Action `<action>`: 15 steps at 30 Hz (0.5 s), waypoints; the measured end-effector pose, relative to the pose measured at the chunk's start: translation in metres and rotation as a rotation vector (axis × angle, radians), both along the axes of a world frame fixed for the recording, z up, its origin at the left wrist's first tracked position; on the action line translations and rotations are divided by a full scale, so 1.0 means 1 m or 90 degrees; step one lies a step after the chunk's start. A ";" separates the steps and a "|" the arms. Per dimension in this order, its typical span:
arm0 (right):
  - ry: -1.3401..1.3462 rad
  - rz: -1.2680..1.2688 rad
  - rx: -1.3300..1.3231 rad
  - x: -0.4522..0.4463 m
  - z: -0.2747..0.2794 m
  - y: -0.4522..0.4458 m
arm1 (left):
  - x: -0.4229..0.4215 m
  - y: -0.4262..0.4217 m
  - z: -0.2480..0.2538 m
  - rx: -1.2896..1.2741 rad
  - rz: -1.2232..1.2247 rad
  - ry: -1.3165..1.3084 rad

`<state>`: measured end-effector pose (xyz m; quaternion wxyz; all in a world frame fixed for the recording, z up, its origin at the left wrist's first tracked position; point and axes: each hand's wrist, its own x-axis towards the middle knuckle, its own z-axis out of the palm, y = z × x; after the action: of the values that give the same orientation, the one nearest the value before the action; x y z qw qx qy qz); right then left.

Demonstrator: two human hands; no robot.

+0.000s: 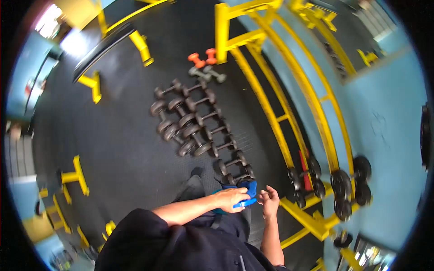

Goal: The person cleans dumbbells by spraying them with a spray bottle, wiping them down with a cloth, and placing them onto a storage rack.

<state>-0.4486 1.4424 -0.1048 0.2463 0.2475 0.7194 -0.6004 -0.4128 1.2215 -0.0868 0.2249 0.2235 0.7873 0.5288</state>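
My left hand (230, 198) is closed around a bright blue object (244, 203) in front of my waist. Its kind is hard to make out; a narrow, plastic-looking piece sticks out past the fingers. Just beyond the fingers is a darker blue, cloth-like thing (247, 186), and a bit of teal shows below the hand. My right hand (270, 201) is raised close to the blue object, apart from it, with fingers spread and nothing in them. Past my hands, dark dumbbells (217, 129) lie in rows on the black floor.
Two orange dumbbells (196, 60) and grey ones (214, 73) lie at the rows' far end. A yellow rack (271, 104) runs along the right wall, with several dumbbells (341, 185) on its near end. A padded bench (104, 52) stands at the upper left.
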 end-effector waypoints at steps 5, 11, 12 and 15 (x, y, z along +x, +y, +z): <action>-0.092 0.334 0.016 -0.053 -0.082 -0.011 | 0.029 -0.009 -0.020 -0.096 0.371 -0.078; -0.111 0.437 -0.006 -0.066 -0.139 -0.080 | 0.065 -0.048 -0.082 -0.139 0.434 -0.163; -0.112 0.473 0.011 -0.064 -0.154 -0.094 | 0.070 -0.055 -0.099 -0.132 0.434 -0.172; -0.110 0.558 0.083 -0.054 -0.192 -0.159 | 0.093 -0.090 -0.168 -0.082 0.391 -0.217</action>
<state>-0.5021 1.2829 -0.2971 0.5201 -0.0163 0.7695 -0.3704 -0.3193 1.1316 -0.2543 0.1971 -0.1296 0.8007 0.5507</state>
